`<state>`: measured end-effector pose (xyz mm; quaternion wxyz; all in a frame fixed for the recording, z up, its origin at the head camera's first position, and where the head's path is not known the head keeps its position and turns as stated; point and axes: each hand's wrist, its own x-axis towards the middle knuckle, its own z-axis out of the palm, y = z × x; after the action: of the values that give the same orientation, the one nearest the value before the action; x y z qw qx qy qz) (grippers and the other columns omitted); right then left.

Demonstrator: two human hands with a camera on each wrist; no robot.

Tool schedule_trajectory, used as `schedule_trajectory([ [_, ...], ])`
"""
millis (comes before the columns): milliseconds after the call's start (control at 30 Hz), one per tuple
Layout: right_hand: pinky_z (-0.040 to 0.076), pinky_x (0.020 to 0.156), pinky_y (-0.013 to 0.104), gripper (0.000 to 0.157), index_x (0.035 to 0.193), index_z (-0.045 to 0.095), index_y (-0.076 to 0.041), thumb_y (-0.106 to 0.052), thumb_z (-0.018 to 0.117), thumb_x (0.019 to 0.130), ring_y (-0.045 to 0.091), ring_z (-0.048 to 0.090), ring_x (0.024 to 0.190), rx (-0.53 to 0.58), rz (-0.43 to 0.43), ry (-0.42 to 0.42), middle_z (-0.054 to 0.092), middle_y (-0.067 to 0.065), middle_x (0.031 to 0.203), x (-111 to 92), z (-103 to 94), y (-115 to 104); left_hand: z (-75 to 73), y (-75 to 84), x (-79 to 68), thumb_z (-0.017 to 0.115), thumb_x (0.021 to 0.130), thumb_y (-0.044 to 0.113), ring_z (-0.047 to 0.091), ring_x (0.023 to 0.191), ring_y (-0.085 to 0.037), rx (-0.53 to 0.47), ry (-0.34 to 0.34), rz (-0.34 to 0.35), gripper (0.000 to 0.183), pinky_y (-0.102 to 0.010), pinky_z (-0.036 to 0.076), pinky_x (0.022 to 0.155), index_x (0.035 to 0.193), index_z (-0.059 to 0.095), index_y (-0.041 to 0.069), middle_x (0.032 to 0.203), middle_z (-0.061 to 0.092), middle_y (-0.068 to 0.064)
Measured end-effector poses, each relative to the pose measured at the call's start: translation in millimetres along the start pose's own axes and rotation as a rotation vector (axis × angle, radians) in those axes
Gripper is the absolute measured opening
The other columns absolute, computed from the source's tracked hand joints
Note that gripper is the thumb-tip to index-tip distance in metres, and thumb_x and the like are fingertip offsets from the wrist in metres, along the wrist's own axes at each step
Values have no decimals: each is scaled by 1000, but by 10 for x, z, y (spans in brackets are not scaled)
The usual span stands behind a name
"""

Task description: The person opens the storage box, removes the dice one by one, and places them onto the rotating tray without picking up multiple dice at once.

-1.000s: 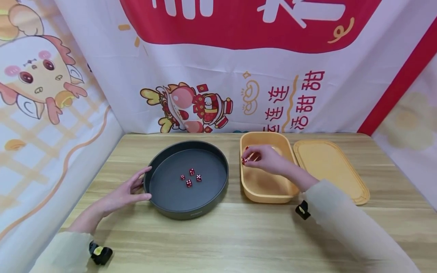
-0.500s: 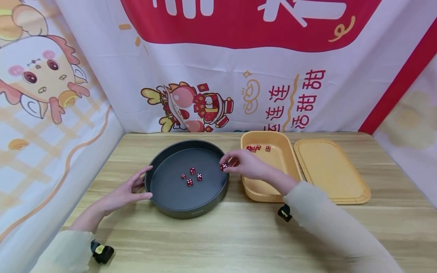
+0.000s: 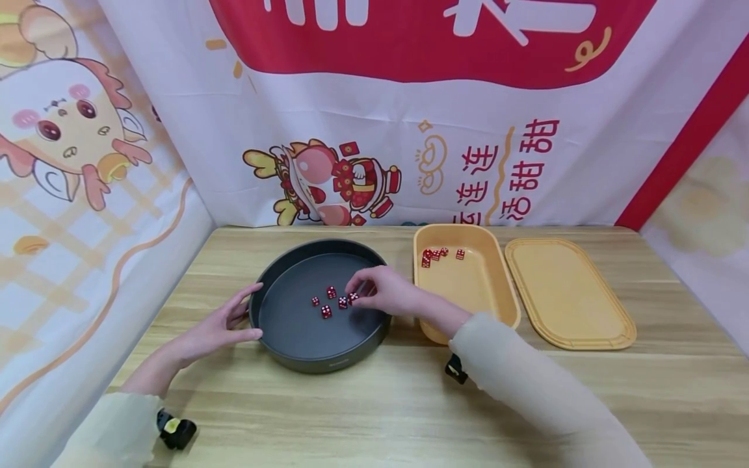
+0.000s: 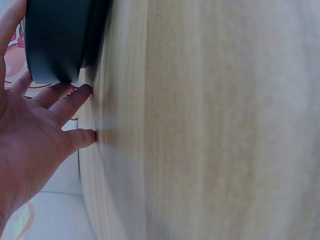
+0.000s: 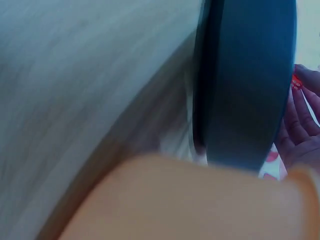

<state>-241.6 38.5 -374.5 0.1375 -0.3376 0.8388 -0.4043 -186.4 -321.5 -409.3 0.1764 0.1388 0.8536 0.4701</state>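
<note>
A dark round pan (image 3: 292,338) stands on the left part of the table, with several red dice (image 3: 326,312) grouped on its floor. My left hand (image 3: 216,331) rests against the pan's left side, fingers spread and fairly straight. In the left wrist view, those fingers (image 4: 55,100) reach beneath and beside the pan's wall. Over the right part of the pan, my right hand (image 3: 386,289) pinches a red die (image 3: 352,298) between thumb and fingers, right beside the group. The right wrist view catches that die (image 5: 296,82) at the fingertips, just past the pan's rim.
Right of the pan is a yellow-orange box (image 3: 462,286), holding several red dice (image 3: 433,255) towards its far end. Its flat lid (image 3: 570,292) lies on the table (image 3: 374,416) beside it. A printed cloth (image 3: 339,104) hangs behind the table.
My right hand has come out of the yellow-orange box and moved left, carrying a die over the pan. The left hand stays at the pan's side.
</note>
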Motion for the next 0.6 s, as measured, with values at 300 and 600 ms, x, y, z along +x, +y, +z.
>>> schedule_trajectory([
  [300, 51, 71, 21, 18, 106, 71, -7, -9, 72, 88, 14, 60, 81, -4, 0, -41, 65, -1, 94, 164, 218, -7, 0, -6, 2, 67, 94, 19, 15, 139, -51, -5, -1, -4, 85, -63, 24, 106, 157, 10, 19, 155, 8, -32],
  [600, 50, 68, 21, 15, 101, 71, -10, -8, 74, 87, 13, 60, 78, -41, 4, -49, 64, -3, 89, 228, 296, 43, -4, 4, 2, 68, 93, 19, 15, 139, -52, -18, -3, 3, 86, -63, 24, 105, 157, 9, 17, 155, 8, -33],
])
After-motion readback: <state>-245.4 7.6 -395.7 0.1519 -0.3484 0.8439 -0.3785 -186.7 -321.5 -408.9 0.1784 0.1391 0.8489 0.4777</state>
